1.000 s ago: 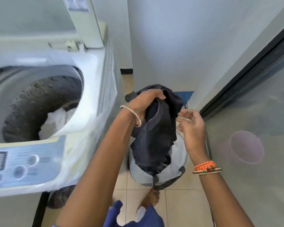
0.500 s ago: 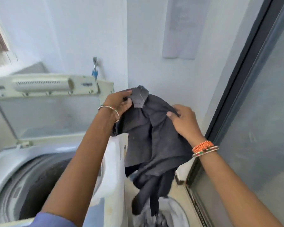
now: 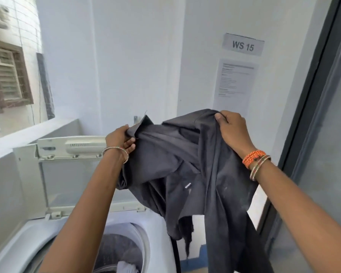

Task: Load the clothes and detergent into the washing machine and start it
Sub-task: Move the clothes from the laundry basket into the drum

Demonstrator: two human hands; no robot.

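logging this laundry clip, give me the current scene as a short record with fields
held item: dark grey cloth garment, spread out in the air between both hands
left hand: left hand grips the garment's left edge
right hand: right hand grips its upper right edge
washer: white top-loading washing machine, below left of the garment
lid: white hinged lid raised upright
drum contents: white cloth in the drum
wall: grey sign reading WS 15 above a printed paper sheet
task stage: garment not yet in the drum
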